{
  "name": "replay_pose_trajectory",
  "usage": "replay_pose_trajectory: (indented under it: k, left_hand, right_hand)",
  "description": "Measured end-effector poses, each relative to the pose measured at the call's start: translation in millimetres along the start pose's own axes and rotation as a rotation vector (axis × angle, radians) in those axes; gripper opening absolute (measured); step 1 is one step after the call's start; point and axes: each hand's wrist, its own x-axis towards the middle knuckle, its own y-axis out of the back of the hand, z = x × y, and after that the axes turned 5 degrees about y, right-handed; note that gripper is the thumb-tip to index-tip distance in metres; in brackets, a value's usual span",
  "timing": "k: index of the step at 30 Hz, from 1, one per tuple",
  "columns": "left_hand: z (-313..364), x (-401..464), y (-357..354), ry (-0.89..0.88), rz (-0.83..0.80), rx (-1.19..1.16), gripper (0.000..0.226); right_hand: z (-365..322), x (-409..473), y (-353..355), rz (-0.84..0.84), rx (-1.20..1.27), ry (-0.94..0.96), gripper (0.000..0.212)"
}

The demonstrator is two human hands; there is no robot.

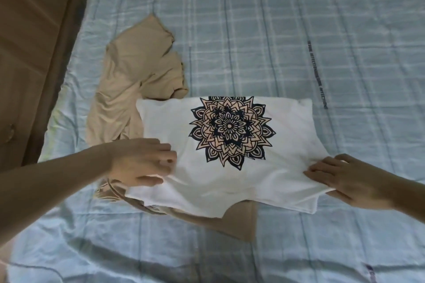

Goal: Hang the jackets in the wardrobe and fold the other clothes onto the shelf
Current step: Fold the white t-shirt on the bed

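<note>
On the bed (299, 18), seen from the head camera, a white T-shirt (207, 179) with a dark mandala print lies partly folded, overlapping a crumpled beige garment (138, 71) beside and beneath it; the folding of the other clothes looks to be the step in hand, the shelf stage not yet reached; the next move likely calls for bringing the near edge up and over evenly, then lifting the bundle without letting it spill; the left hand (140, 163) pinches the shirt's left edge, fingers curled on the cloth; the right hand (345, 179) grips the right edge likewise; a wooden cabinet (34, 53) stands at the left.
</note>
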Motion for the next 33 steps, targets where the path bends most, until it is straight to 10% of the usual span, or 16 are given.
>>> replay_pose_trajectory:
  k: [18, 28, 33]
  left_hand:
    - [-18, 101, -76, 0.955, 0.113, -0.276, 0.061]
    - [-57, 97, -53, 0.943, 0.146, -0.259, 0.060]
    - [-93, 76, -26, 1.032, -0.004, -0.317, 0.083]
  right_hand:
    - [-66, 164, -14, 0.154, 0.319, -0.585, 0.065]
    - [-15, 151, 5, 0.156, 0.317, -0.580, 0.049]
    - [52, 157, 25, 0.055, 0.231, -0.676, 0.087]
